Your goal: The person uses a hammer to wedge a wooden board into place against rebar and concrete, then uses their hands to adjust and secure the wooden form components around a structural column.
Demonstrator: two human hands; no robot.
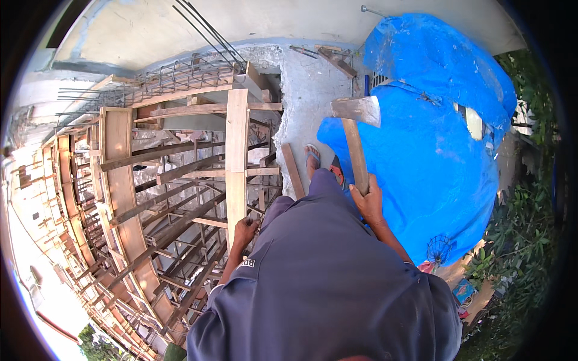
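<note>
Right hand (369, 201) holds axe (356, 150); slab edge (287, 102) borders open framework (236, 144)

Underfoot, everything is borne by a grey concrete floor (308, 90), its left edge seen ragged and crumbly. Over on the right, a broad stretch is covered by a rumpled blue tarpaulin (421, 171). Near the rough edge a narrow wooden board (292, 171) is laid; toward the wall, wood scraps (337, 63) are strewn, and a sandalled foot (312, 159) is planted between board and tarpaulin.
</note>
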